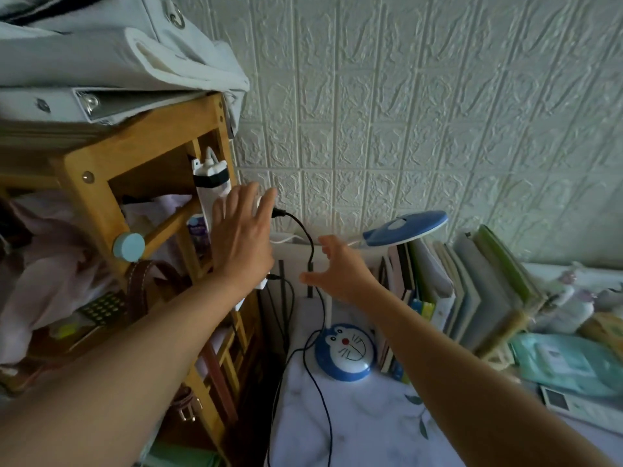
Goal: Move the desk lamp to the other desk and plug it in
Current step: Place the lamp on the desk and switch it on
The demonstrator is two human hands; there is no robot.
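Note:
A blue and white desk lamp stands on the desk by the wall, its round cartoon-face base (345,353) low and its blue head (404,227) raised to the right. Its black cord (308,244) runs up to a black plug (278,213) in the white power strip (207,193) fixed upright on the wooden shelf. My left hand (241,230) lies flat against the power strip, fingers spread, fingertips beside the plug. My right hand (340,267) hovers open just right of the cord, thumb and fingers apart, holding nothing.
A wooden shelf unit (141,153) full of clothes and bags stands at the left, white bags on top. A row of upright books (472,284) lines the wall right of the lamp. Packets and bottles (566,358) crowd the desk's right side. The desk (364,426) has a marble-pattern cover.

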